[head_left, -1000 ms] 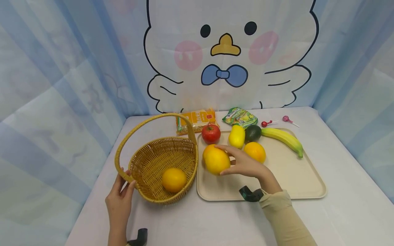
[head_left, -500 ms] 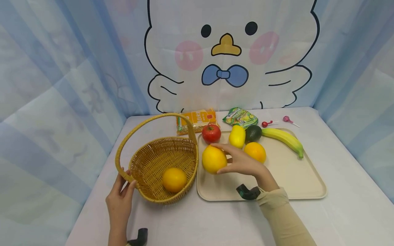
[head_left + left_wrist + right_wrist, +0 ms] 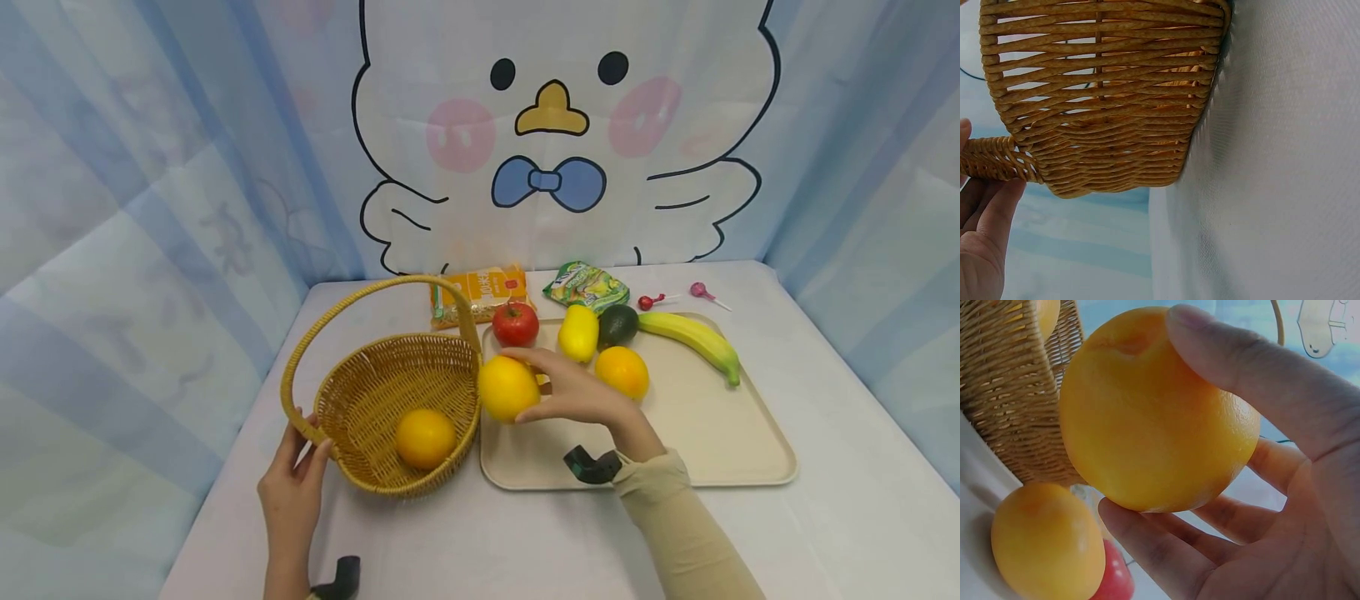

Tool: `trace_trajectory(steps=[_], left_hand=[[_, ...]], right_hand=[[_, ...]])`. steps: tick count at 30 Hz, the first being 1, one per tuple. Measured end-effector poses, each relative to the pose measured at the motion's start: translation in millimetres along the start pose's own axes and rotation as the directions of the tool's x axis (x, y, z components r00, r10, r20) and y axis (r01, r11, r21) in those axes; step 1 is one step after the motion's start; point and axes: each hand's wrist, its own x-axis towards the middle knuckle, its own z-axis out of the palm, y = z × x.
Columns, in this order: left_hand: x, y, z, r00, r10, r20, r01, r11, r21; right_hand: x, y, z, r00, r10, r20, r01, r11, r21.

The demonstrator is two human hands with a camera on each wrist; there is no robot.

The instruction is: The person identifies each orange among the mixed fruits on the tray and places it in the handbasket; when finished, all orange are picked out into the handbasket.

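My left hand (image 3: 291, 483) pinches the handle of the woven basket (image 3: 360, 375) low on its left side; in the left wrist view the thumb and fingers (image 3: 1000, 212) press on the handle base. One orange (image 3: 425, 438) lies inside the basket. My right hand (image 3: 577, 392) grips another orange (image 3: 508, 389) between thumb and fingers, raised beside the basket's right rim. In the right wrist view, the held orange (image 3: 1154, 412) hides part of the basket wall, and a further orange (image 3: 1047, 540) sits below it, mostly hidden in the head view.
A beige tray (image 3: 720, 442) carries an orange (image 3: 622, 373), a yellow fruit (image 3: 578, 333), an avocado (image 3: 617, 325), a banana (image 3: 690, 340) and a red apple (image 3: 515, 324). Behind are a grain bag (image 3: 483, 292), a green packet (image 3: 587, 287) and two lollipops (image 3: 699, 290).
My right hand has carried the held orange leftward, from over the tray to the basket's right rim. My left hand and the basket have stayed in place.
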Motion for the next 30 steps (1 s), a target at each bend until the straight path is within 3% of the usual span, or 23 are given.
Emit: trace_trajectory(steps=[30], left_hand=[[0.4,-0.1,-0.3,1.0,-0.004,-0.007,0.004,1.0,0.022]], right_hand=[[29.4,-14.7,7.7,0.997,-0.049,0.053,0.052,0.997,-0.05]])
